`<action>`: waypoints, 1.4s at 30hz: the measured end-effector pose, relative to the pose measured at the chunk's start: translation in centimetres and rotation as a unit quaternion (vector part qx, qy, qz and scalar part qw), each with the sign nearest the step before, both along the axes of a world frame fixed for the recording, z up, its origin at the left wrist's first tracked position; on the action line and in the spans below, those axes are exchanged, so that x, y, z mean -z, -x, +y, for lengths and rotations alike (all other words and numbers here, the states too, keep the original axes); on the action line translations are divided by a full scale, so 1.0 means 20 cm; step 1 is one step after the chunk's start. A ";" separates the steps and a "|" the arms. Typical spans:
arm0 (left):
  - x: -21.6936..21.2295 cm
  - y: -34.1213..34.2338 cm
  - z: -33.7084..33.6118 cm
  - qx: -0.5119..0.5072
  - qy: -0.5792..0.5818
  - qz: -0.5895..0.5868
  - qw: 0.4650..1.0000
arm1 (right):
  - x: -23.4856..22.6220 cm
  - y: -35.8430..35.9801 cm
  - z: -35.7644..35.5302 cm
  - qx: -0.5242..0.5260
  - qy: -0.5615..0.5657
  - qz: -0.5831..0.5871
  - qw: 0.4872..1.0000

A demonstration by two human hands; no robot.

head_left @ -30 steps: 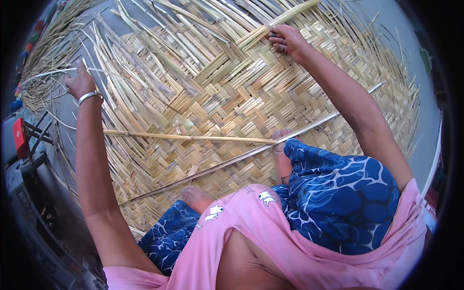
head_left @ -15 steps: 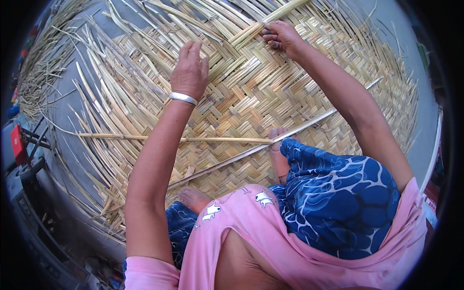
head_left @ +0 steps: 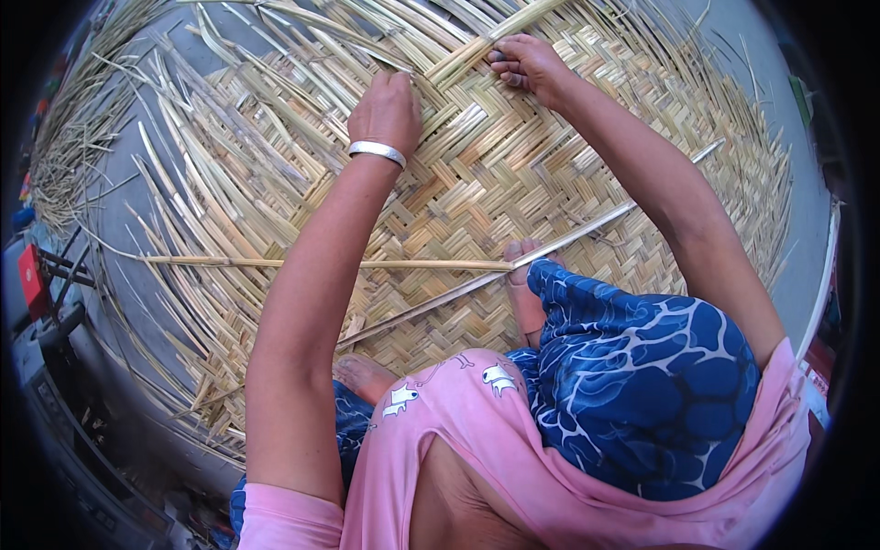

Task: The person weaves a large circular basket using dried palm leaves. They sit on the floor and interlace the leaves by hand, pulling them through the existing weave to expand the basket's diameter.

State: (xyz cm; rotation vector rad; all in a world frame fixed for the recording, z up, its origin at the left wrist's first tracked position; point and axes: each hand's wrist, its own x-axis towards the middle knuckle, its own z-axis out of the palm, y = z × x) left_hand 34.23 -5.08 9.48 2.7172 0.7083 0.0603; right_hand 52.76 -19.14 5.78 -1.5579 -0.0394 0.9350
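Note:
A large woven mat (head_left: 477, 183) of pale flat bamboo strips lies on the ground under me. My left hand (head_left: 387, 108), with a silver bangle at the wrist, rests on the weave near its far edge, fingers curled on a strip end. My right hand (head_left: 527, 64) pinches a loose bamboo strip (head_left: 477, 50) that runs up and to the right off the woven part. Both hands sit close together at the mat's far edge.
A long thin bamboo stick (head_left: 321, 264) lies across the mat, and a second long strip (head_left: 568, 240) crosses diagonally by my bare foot (head_left: 522, 293). Unwoven strip ends (head_left: 192, 183) fan out left. A heap of loose strips (head_left: 73, 156) and a red object (head_left: 29, 275) lie far left.
My left hand swung from the far left edge of the mat rightward and up, ending next to my right hand. The right hand stayed on its strip.

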 end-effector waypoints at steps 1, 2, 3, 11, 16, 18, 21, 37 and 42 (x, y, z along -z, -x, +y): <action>0.00 0.00 0.00 0.004 0.005 -0.012 1.000 | 0.00 0.00 0.00 -0.001 -0.001 -0.001 1.000; 0.00 -0.01 -0.01 0.008 0.009 -0.023 1.000 | 0.00 0.00 0.00 -0.001 0.000 0.001 1.000; 0.01 -0.01 -0.01 0.013 0.014 -0.036 0.999 | 0.00 0.00 0.00 0.000 0.002 0.002 1.000; 0.04 -0.08 -0.07 0.036 0.004 -0.108 0.993 | 0.02 -0.01 -0.01 -0.013 0.007 -0.005 1.000; 0.01 -0.17 -0.12 0.064 0.036 -0.088 0.993 | 0.01 -0.01 0.00 -0.008 -0.006 0.005 1.000; 0.01 -0.17 -0.15 0.083 0.057 -0.090 0.991 | 0.01 -0.01 0.00 -0.012 0.001 0.003 1.000; -0.01 -0.17 -0.17 0.076 0.064 -0.070 0.993 | -0.01 -0.01 0.00 -0.014 0.012 0.002 1.000; 0.10 -0.12 -0.09 0.014 0.086 -0.006 0.996 | 0.00 0.00 0.00 -0.016 0.041 -0.021 0.999; 0.13 -0.06 -0.15 0.044 0.014 -0.031 0.998 | 0.01 0.01 -0.01 -0.020 0.041 -0.033 0.998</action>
